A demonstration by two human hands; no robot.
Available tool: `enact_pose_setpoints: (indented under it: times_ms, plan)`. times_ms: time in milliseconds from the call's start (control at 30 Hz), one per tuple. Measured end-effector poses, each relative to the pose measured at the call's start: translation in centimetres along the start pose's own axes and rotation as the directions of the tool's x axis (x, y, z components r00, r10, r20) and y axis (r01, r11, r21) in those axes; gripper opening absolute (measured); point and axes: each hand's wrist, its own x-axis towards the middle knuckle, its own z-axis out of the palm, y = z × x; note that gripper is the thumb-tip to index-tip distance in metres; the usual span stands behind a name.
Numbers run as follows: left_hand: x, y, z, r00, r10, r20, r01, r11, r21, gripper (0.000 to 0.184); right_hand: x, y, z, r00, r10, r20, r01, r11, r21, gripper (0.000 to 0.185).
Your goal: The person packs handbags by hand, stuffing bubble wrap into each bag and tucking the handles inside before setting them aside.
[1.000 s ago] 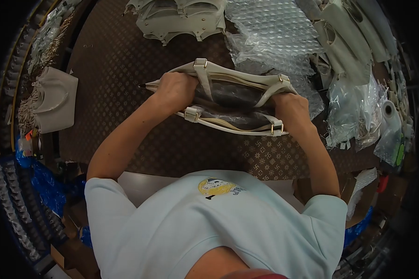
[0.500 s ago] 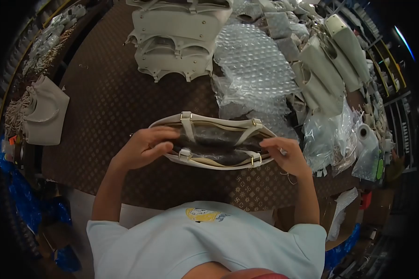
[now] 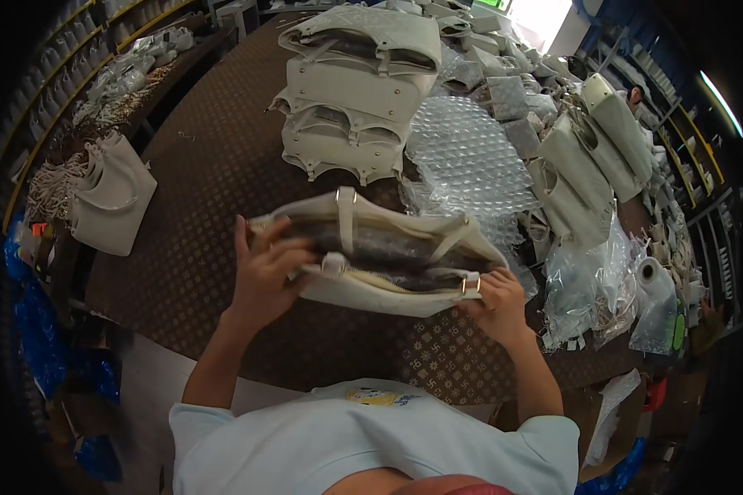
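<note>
A white handbag (image 3: 388, 299) with its zipped top gaping stands in front of me on the brown patterned table, its two handles hanging over the opening. Inside, a dark lining and some clear plastic show. My left hand (image 3: 266, 268) is at the bag's left end, fingers spread and slightly blurred, the fingertips over the rim. At the right end, my right hand (image 3: 497, 304) has its fingers closed round the rim beside a gold handle ring.
White handbags (image 3: 351, 82) are stacked beyond the bag. Bubble wrap (image 3: 470, 153) lies right of them, near more bags (image 3: 586, 157) and clear plastic bags (image 3: 574, 285). Another white handbag (image 3: 115, 194) sits at the left. A plastic roll (image 3: 656, 297) is at the right.
Both hands have come out of the bag's inside to its ends. The right hand has closed on the rim. The view has tilted up, showing more of the stacked bags.
</note>
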Motion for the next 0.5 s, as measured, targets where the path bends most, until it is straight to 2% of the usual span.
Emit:
enact_pose_setpoints:
  times_ms: [33,67,100,133,167,233,300,367,400,433,467,500]
  plan:
    - [-0.1,-1.1,-0.8,0.991,-0.002,-0.130,0.007,0.999,0.040,0.053,1.2,-0.3,-0.7,0.996,-0.048,-0.081,0.049,0.999,0.019,0.021]
    - [0.3,-1.8,-1.6,0.992,-0.008,-0.125,0.015,0.999,0.049,0.053,2.4,-0.6,-1.5,0.988,-0.089,-0.123,0.093,0.995,0.021,0.021]
    - [0.8,-2.2,-2.4,0.920,-0.226,-0.321,0.154,0.960,-0.234,0.060,3.5,-0.7,-2.4,0.978,-0.130,-0.165,0.135,0.991,0.020,0.021]
    - [0.8,-2.5,-3.0,0.770,-0.469,-0.433,0.213,0.828,-0.518,0.068,4.2,-0.4,-3.2,0.983,-0.138,-0.123,0.138,0.990,-0.006,0.022]
    - [-0.3,-3.8,-2.2,0.763,-0.478,-0.434,0.226,0.828,-0.514,0.068,4.9,-0.4,-3.8,0.983,-0.146,-0.115,0.147,0.989,0.003,0.022]
    - [-3.3,-7.4,1.5,0.778,-0.607,-0.164,0.261,0.549,-0.794,0.074,6.4,-0.7,-4.7,0.956,-0.195,-0.219,0.196,0.980,-0.016,0.022]
    - [-5.0,-7.4,3.7,0.771,-0.619,-0.149,0.297,0.556,-0.777,0.068,6.9,-1.0,-5.6,0.949,-0.238,-0.206,0.242,0.970,-0.008,0.019]
    - [-7.2,-7.6,5.4,0.760,-0.639,-0.119,0.342,0.550,-0.762,0.063,6.8,-1.2,-6.6,0.924,-0.341,-0.171,0.331,0.940,-0.083,0.021]
    - [-8.8,-8.2,5.8,0.799,-0.586,0.138,0.429,0.395,-0.812,0.062,6.8,-1.7,-7.0,0.914,-0.363,-0.181,0.350,0.931,-0.098,0.018]
    - [-11.0,-9.1,6.4,0.793,-0.474,0.382,0.532,0.236,-0.813,0.062,6.8,-2.2,-7.5,0.913,-0.369,-0.174,0.359,0.929,-0.086,0.018]
    - [-14.6,-11.7,8.5,0.791,-0.445,0.419,0.557,0.242,-0.795,0.065,6.7,-2.6,-8.1,0.900,-0.386,-0.202,0.377,0.923,-0.081,0.016]
    - [-15.7,-11.7,7.8,0.785,-0.454,0.422,0.563,0.239,-0.791,0.065,6.7,-3.0,-8.8,0.887,-0.399,-0.232,0.392,0.916,-0.079,0.021]
